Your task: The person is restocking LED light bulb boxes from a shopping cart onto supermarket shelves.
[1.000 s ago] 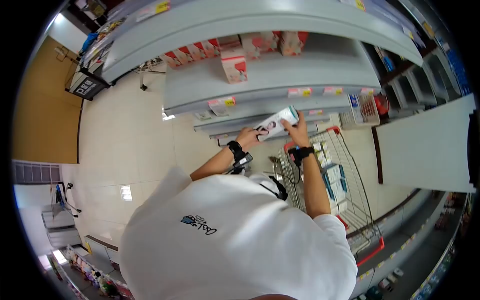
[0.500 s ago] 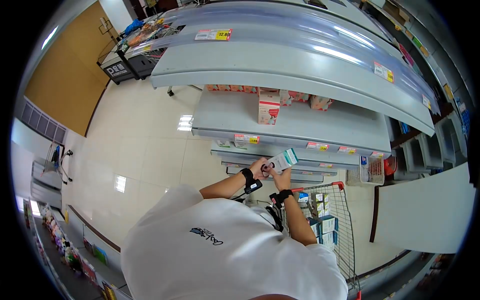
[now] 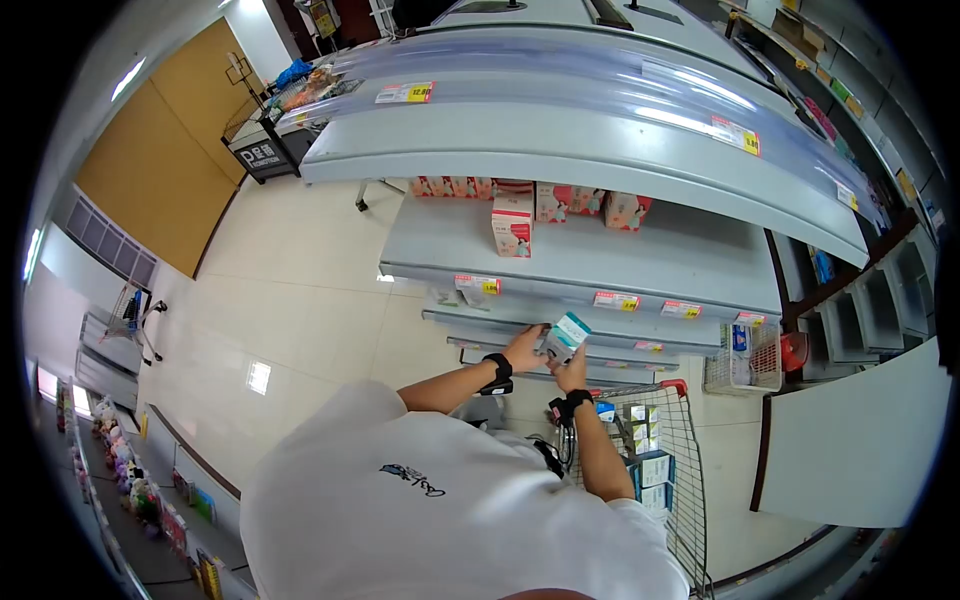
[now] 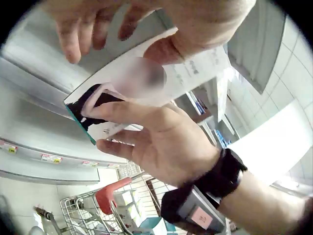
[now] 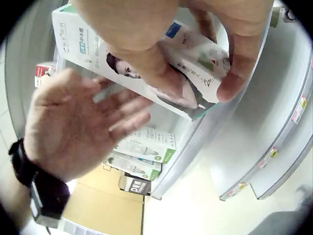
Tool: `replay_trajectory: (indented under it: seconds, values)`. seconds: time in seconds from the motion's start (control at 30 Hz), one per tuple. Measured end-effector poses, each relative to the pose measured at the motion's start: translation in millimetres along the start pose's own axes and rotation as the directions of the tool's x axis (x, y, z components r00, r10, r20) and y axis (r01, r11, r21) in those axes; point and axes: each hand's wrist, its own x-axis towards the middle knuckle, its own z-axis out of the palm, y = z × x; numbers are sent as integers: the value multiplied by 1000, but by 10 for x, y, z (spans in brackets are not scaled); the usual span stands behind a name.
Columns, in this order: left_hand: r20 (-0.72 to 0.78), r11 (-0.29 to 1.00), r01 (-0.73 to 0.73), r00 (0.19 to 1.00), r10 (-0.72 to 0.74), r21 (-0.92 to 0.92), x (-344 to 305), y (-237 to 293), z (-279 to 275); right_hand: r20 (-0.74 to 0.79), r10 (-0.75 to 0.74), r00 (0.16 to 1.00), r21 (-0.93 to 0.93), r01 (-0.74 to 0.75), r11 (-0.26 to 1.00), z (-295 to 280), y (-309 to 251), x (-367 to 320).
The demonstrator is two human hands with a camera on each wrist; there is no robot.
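A white box with teal edges and a woman's picture (image 3: 567, 336) (image 4: 117, 81) (image 5: 88, 44) is held up before the shelves. My right hand (image 3: 572, 374) (image 4: 161, 134) (image 5: 166, 34) grips it, thumb across one face and fingers round the far edge in the right wrist view. My left hand (image 3: 522, 352) (image 4: 146, 24) (image 5: 73, 120) is beside the box with its palm turned up and fingers loosely extended; its thumb rests against the box in the left wrist view. How its fingertips meet the box is partly hidden.
A wire cart (image 3: 690, 470) with several boxes stands by my right arm. Red-and-white boxes (image 3: 513, 228) sit on the shelf (image 3: 690, 245) in front. A white basket (image 3: 742, 370) stands at the right, beside a pale curved panel (image 3: 850, 450).
The box has turned from lying lengthwise to end-up, its teal edge towards the head camera. My left hand's fingers have loosened from it. The head view has tilted up, showing more upper shelf.
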Motion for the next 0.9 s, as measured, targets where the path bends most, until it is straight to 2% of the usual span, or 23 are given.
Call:
replay_trajectory:
  seconds: [0.03,0.07,0.1,0.17,0.2,0.23,0.27,0.3,0.33,0.37,0.4,0.43,0.47,0.5,0.53,0.57,0.63,0.67,0.73,0.83,0.87,0.9]
  values:
    - [55,990,-78,995,85,-116,-13,67,22,3,1,1000,5,-1,1000,4,33,25]
    - [116,999,-33,993,34,-13,1,69,84,-8,-151,988,-154,148,977,-1,72,58]
    - [118,999,-33,992,34,-11,-15,100,124,3,-301,954,-310,287,907,-11,104,92]
    - [-107,954,22,993,-56,-299,-82,251,171,19,-277,961,-304,269,914,-22,363,181]
    - [-151,974,26,987,-62,-226,-87,330,141,9,-279,960,-378,262,888,-21,406,198]
    - [-130,972,31,990,-63,-231,-61,272,200,-1,-277,961,-451,247,858,-32,418,183]
    - [-140,958,-10,990,-32,-285,10,160,258,0,-206,979,-438,185,880,-49,461,206]
    - [-152,940,-48,988,-4,-338,82,40,305,13,-257,966,-511,228,829,-21,587,331]
    - [-153,960,18,986,-63,-279,109,24,286,31,-291,956,-579,254,775,7,892,391]
    - [-161,966,17,985,-60,-258,167,-66,309,-7,-274,962,-542,226,809,34,907,411]
    - [-234,982,22,970,-66,-187,153,64,267,-21,-273,962,-440,237,866,32,762,399]
    - [-256,990,39,964,-72,-133,205,23,286,-119,-106,987,-485,35,874,120,592,410]
    - [-274,990,26,960,-65,-142,230,-20,297,-129,-14,992,-454,-46,890,119,307,331]
    - [-324,990,52,941,-92,-130,229,76,291,-123,14,992,-437,-67,897,157,356,367]
    - [-288,979,107,945,-154,-174,290,-14,321,-99,18,995,-424,-59,904,168,313,378]
    - [-327,981,127,930,-169,-146,292,96,294,-173,93,981,-390,-155,908,216,238,358]
    - [-397,980,151,898,-190,-127,378,194,293,-226,18,974,-393,-108,913,229,289,347]
    - [-380,982,152,906,-184,-113,438,187,283,-242,29,970,-378,-121,918,201,276,310]
    - [-375,960,189,891,-255,-205,550,147,277,-222,-2,975,-330,-73,941,74,303,220]
    - [-390,955,205,878,-276,-214,587,150,244,-253,85,964,-341,-171,924,-104,514,150]
    - [-427,953,262,853,-302,-150,571,192,233,-302,-11,953,-396,-114,911,-148,568,110]
    - [-415,954,267,859,-301,-140,559,189,210,-312,1,950,-386,-128,914,-194,621,75]
